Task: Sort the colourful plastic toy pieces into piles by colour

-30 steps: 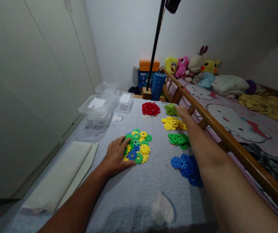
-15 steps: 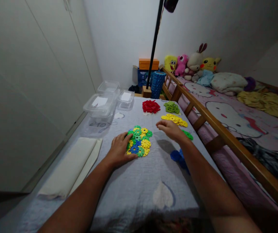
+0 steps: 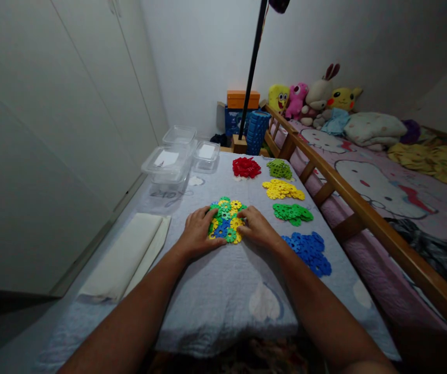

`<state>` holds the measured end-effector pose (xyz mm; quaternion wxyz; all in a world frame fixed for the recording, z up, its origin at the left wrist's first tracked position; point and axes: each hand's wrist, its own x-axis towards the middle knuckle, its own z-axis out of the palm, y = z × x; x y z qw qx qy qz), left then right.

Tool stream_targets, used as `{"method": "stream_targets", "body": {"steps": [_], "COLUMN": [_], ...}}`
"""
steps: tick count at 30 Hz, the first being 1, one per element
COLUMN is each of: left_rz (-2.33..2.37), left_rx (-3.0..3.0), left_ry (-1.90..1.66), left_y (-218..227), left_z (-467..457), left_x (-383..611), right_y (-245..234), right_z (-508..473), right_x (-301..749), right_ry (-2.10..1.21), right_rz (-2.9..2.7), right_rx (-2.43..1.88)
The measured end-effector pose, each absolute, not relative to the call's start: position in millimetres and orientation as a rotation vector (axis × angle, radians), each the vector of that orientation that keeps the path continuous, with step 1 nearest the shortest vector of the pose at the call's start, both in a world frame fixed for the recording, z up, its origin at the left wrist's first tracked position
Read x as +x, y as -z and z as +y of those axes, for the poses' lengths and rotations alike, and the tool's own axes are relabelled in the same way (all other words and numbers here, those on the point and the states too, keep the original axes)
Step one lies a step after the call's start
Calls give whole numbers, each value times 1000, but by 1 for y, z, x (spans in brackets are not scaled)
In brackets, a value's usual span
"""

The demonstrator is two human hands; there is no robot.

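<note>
A mixed pile of flower-shaped plastic discs (image 3: 226, 221) in green, yellow and blue lies on the cloth-covered table between my hands. My left hand (image 3: 198, 232) rests along the pile's left side, fingers and thumb apart. At the right side, my right hand (image 3: 260, 227) touches the edge of the pile with bent fingers, the thumb apart from them. Sorted by colour, further discs lie to the right: a blue heap (image 3: 311, 252) beside my right forearm, a green heap (image 3: 291, 213), a yellow heap (image 3: 281, 189), a light green heap (image 3: 278, 169) and a red heap (image 3: 246, 167).
Clear plastic boxes (image 3: 165, 163) stand at the table's back left. Folded cream cloth (image 3: 124, 259) lies at the left. A lamp stand (image 3: 239, 144) rises behind the table. The wooden bed rail (image 3: 332, 195) runs along the right side.
My right hand has come down and left from beside the yellow heap to the mixed pile. My left hand stays at the pile's left side. The view has shifted slightly.
</note>
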<state>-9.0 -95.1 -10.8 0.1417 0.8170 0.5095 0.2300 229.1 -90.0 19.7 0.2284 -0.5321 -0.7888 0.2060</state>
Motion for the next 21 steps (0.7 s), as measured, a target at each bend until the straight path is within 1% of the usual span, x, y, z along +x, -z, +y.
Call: {"method": "stream_targets", "body": {"steps": [6, 8, 15, 21], "left_rz": [1470, 1475, 1475, 1505], "left_rx": [2357, 2353, 2353, 2356], "left_ry": [-653, -638, -621, -604], "left_y": [10, 9, 8, 4], "left_z": [-94, -94, -95, -96], "left_x": [-9, -9, -9, -8], "right_y": [-31, -38, -52, -45], "right_z": [-78, -66, 1, 32], "right_x": [241, 255, 328, 358], "right_ry": [-821, -836, -406, -291], "right_rz": [-1967, -1902, -1421, -1242], "right_rx": [-1437, -1456, -1794, -1978]}}
